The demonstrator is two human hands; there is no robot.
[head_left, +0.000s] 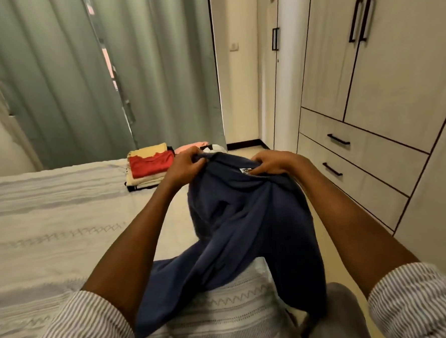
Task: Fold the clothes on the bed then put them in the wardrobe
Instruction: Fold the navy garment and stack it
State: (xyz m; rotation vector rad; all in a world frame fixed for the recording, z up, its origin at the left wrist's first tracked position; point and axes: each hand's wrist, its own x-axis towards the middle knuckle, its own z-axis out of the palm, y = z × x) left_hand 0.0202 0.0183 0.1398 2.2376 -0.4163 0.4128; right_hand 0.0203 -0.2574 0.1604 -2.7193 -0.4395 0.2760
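Sleeves: striped, at the bottom corners of the frame.
Blue shirt [246, 225]: in the middle, held up by its top edge; its bottom end lies on the bed [50, 231].
Left hand [184, 168]: fingers curled tight on the shirt's top left edge.
Right hand [271, 163]: pinches the top right edge, by the small tag.
Folded pile [148, 165]: past the hands, on the far side of the bed, red on top.
Wardrobe [381, 80]: right side, doors closed.
Curtain [80, 73]: upper left, grey-green.
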